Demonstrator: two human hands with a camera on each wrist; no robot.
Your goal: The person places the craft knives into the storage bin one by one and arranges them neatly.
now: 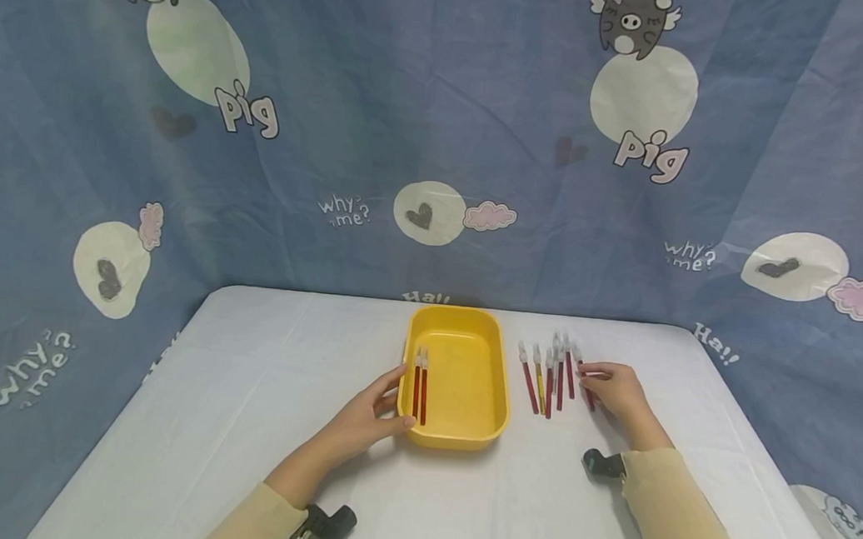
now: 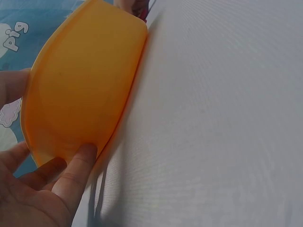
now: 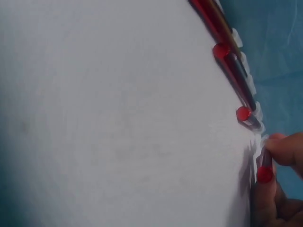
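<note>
In the left wrist view, the yellow tray (image 2: 85, 85) hid its own inside, and the edge cut the left hand (image 2: 35, 198). The right wrist view cut the right hand (image 3: 281, 208) also, and white pen tips (image 3: 237, 39) were blurred.

Head view: from high, facing forward and down across white table (image 1: 267, 358) to blue backdrop (image 1: 412, 118) — widest, farthest back. Left wrist view: low, tilted sideways, close to outer wall of yellow tray (image 2: 85, 80), shared with head view. Right wrist view: low, sideways, close to ends of red pens (image 3: 236, 78) — head view shares these.
</note>
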